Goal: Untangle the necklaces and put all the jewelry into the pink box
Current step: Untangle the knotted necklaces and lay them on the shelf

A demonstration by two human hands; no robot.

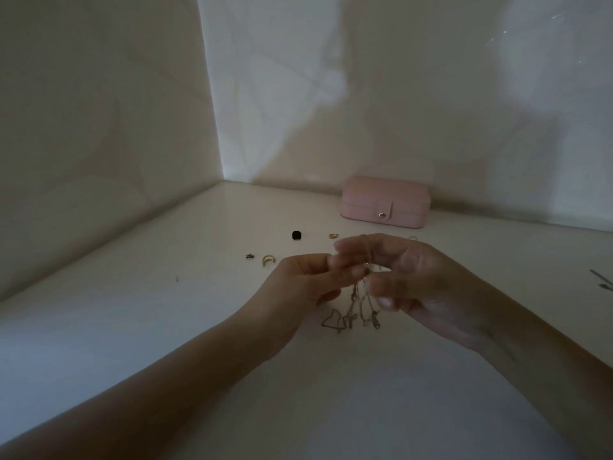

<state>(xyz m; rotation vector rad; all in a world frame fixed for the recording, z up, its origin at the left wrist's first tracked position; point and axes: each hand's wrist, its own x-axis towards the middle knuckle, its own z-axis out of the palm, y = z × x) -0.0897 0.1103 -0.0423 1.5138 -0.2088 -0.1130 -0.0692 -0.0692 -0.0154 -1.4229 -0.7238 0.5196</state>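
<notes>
Thin tangled necklace chains (356,310) hang between my two hands, and their lower loops lie on the white table (166,327). My left hand (305,280) pinches the chains from the left. My right hand (408,277) pinches them from the right, fingers curled around the strands. The pink box (384,201) stands closed with its snap tab fastened, at the back against the wall. Loose pieces lie beyond my hands: a gold ring (269,259), a small purple piece (249,256), a black piece (296,235), a small gold piece (333,235) and a thin hoop (413,239).
The table sits in a corner, with one wall close on the left and another behind the box. A tiny dark speck (177,279) lies on the left part of the table. Thin dark stems (602,280) show at the right edge. The light is dim.
</notes>
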